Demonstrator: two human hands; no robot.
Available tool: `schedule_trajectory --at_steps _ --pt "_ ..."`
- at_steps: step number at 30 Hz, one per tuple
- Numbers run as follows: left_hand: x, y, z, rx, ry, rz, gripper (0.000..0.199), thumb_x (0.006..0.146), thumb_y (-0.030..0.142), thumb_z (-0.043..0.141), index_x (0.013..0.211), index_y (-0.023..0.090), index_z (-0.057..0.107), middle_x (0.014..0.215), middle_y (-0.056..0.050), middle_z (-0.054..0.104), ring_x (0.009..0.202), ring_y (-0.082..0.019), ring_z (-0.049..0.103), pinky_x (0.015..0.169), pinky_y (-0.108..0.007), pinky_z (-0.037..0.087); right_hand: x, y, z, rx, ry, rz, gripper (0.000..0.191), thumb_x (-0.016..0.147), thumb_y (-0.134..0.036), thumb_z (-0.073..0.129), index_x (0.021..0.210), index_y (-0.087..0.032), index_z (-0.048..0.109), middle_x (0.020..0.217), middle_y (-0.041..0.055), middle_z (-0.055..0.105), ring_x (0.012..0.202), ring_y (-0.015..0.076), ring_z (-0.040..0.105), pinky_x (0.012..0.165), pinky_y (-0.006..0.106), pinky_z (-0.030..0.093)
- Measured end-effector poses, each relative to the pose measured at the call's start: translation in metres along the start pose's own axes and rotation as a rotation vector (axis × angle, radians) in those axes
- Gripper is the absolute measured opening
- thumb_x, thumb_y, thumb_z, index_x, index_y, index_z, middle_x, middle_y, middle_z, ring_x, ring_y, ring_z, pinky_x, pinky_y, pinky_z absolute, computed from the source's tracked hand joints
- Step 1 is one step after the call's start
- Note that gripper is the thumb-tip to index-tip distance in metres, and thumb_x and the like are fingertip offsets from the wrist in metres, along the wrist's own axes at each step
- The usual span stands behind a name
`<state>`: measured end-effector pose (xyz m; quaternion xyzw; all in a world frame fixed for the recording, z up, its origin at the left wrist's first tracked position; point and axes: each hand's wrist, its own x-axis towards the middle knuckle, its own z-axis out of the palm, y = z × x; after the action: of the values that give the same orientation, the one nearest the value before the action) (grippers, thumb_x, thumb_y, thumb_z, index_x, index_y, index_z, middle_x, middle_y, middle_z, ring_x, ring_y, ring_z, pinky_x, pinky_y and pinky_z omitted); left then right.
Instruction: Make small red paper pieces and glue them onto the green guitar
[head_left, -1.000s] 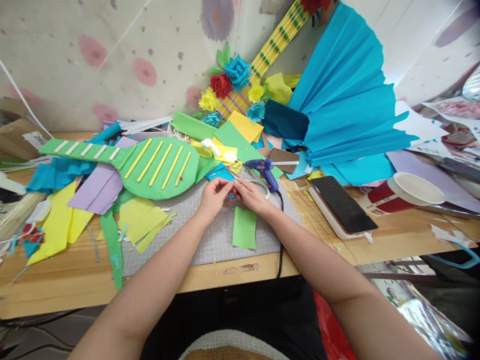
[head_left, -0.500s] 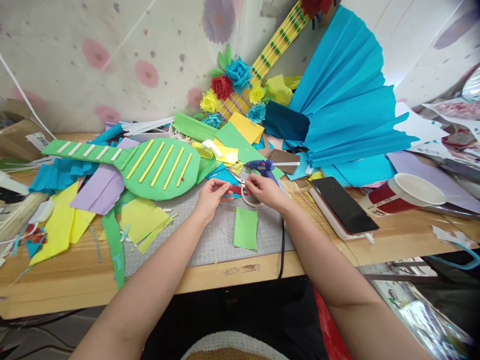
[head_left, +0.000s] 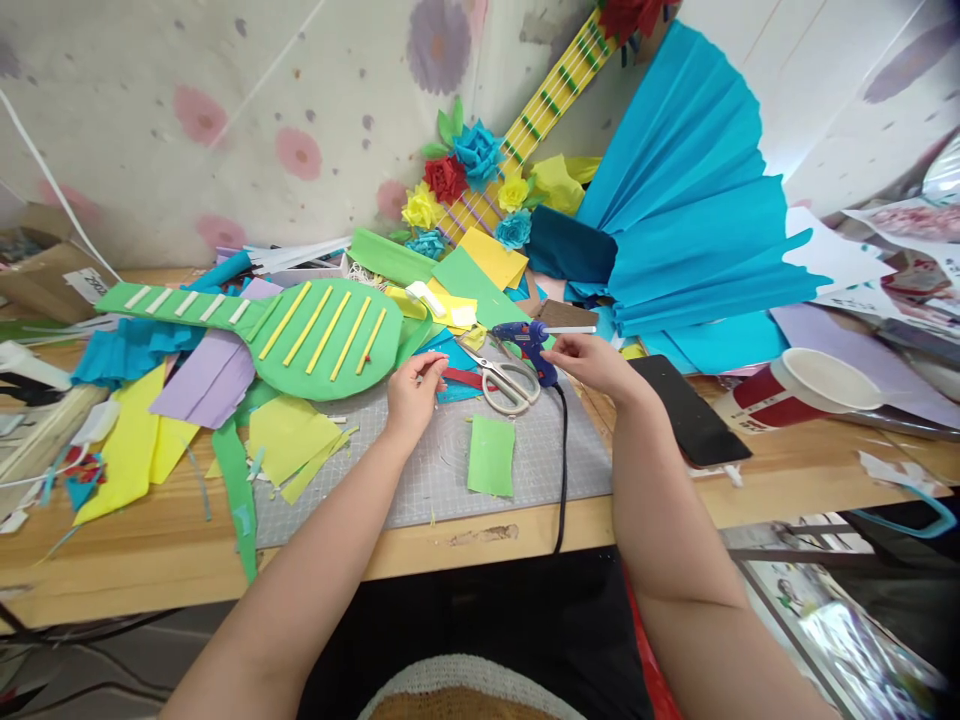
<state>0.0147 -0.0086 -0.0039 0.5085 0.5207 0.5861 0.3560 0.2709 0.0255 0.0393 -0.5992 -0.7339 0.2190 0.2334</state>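
Observation:
My left hand (head_left: 417, 394) is closed in a pinch just left of a red strip (head_left: 463, 378); what sits between its fingertips is too small to make out. To the right, my right hand (head_left: 592, 362) has its fingers near the blue glue gun (head_left: 529, 338), by its white glue stick; whether they touch it is unclear. Scissors (head_left: 510, 386) with pale handles lie between my hands on the grey cutting mat (head_left: 435, 490). A small green paper piece (head_left: 491, 456) rests below them. The green paper instrument (head_left: 322, 340) with yellow strips lies at the left.
Yellow paper (head_left: 292, 440) and purple paper (head_left: 206, 382) lie at the left. A black phone (head_left: 686, 410) and a paper cup (head_left: 806, 390) stand right of my right hand. Behind are a flowered yellow instrument (head_left: 551, 100) and a blue pleated fan (head_left: 690, 190). A black cord (head_left: 564, 470) crosses the mat.
My right hand has moved right, off the scissors and red strip, toward the glue gun. My left hand has shifted slightly left. The scissors' handles are now uncovered.

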Motion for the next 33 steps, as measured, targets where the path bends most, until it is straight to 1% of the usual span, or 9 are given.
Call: schedule_trajectory --at_steps 3,6,10,16,21,26,29,31,33 --pt "-0.003 0.003 -0.001 0.078 0.033 0.081 0.025 0.078 0.039 0.055 0.085 0.019 0.067 0.092 -0.004 0.061 0.06 -0.009 0.058 0.053 -0.023 0.05 0.009 0.011 0.011 0.043 0.123 -0.021 0.043 0.064 -0.054 0.064 0.083 -0.017 0.055 0.071 0.0026 0.054 0.063 0.0144 0.047 0.056 0.027 0.035" --pt "-0.004 0.006 -0.003 0.132 0.039 0.086 0.028 0.082 0.042 0.048 0.081 0.017 0.062 0.087 -0.003 0.058 0.05 -0.007 0.054 0.05 -0.022 0.047 0.017 0.011 0.031 0.037 0.207 -0.091 0.049 0.066 -0.056 0.062 0.094 -0.015 0.057 0.089 0.0089 0.059 0.079 0.0194 0.052 0.068 0.03 0.04" --pt "-0.004 0.006 -0.006 0.204 0.045 0.111 0.026 0.086 0.039 0.043 0.076 0.018 0.053 0.079 -0.001 0.052 0.045 -0.005 0.049 0.044 -0.019 0.042 0.022 0.005 0.057 0.055 0.252 0.024 0.055 0.068 -0.057 0.061 0.103 -0.015 0.057 0.102 0.0126 0.06 0.092 0.0243 0.054 0.077 0.036 0.042" --pt "-0.001 0.009 -0.01 0.295 0.038 0.176 0.022 0.086 0.033 0.043 0.073 0.018 0.051 0.074 0.0 0.051 0.049 -0.006 0.051 0.052 -0.021 0.044 0.024 0.005 0.067 0.132 0.264 0.105 0.043 0.071 -0.053 0.058 0.093 -0.017 0.06 0.096 0.0103 0.063 0.089 0.0234 0.057 0.076 0.036 0.045" --pt "0.019 0.017 -0.022 0.192 0.065 0.128 0.017 0.08 0.035 0.052 0.084 0.019 0.051 0.077 -0.001 0.055 0.068 -0.012 0.061 0.058 -0.022 0.049 0.023 0.005 0.064 0.139 0.248 0.116 0.041 0.069 -0.055 0.059 0.088 -0.018 0.06 0.092 0.0091 0.063 0.086 0.0234 0.057 0.075 0.037 0.045" --pt "0.05 0.044 -0.056 0.236 0.146 0.14 0.014 0.073 0.029 0.058 0.079 0.019 0.052 0.073 0.001 0.056 0.061 -0.009 0.058 0.056 -0.021 0.049 0.02 -0.003 0.058 0.136 0.199 0.156 0.043 0.07 -0.051 0.059 0.095 -0.016 0.057 0.094 0.0101 0.062 0.086 0.0237 0.057 0.074 0.036 0.044" --pt "0.063 0.057 -0.086 0.305 0.188 0.141 0.011 0.071 0.025 0.06 0.077 0.017 0.055 0.069 0.002 0.056 0.059 -0.009 0.055 0.055 -0.022 0.049 0.017 -0.002 0.048 0.167 0.208 0.092 0.047 0.066 -0.047 0.065 0.099 -0.016 0.053 0.096 0.0088 0.06 0.085 0.0211 0.056 0.071 0.033 0.043" --pt "0.067 0.059 -0.109 0.376 0.188 0.089 0.01 0.072 0.024 0.059 0.077 0.016 0.058 0.069 0.002 0.058 0.057 -0.008 0.053 0.057 -0.023 0.049 0.014 0.001 0.037 0.142 0.22 0.066 0.046 0.063 -0.046 0.067 0.094 -0.016 0.051 0.09 0.0063 0.058 0.078 0.0182 0.054 0.066 0.029 0.041" --pt "0.067 0.058 -0.132 0.46 0.192 0.026 0.013 0.078 0.025 0.053 0.078 0.014 0.06 0.073 0.001 0.061 0.062 -0.009 0.054 0.061 -0.024 0.049 0.008 0.004 0.022 0.062 0.167 0.093 0.038 0.064 -0.048 0.066 0.081 -0.018 0.05 0.077 0.0026 0.055 0.068 0.0153 0.049 0.059 0.027 0.037"
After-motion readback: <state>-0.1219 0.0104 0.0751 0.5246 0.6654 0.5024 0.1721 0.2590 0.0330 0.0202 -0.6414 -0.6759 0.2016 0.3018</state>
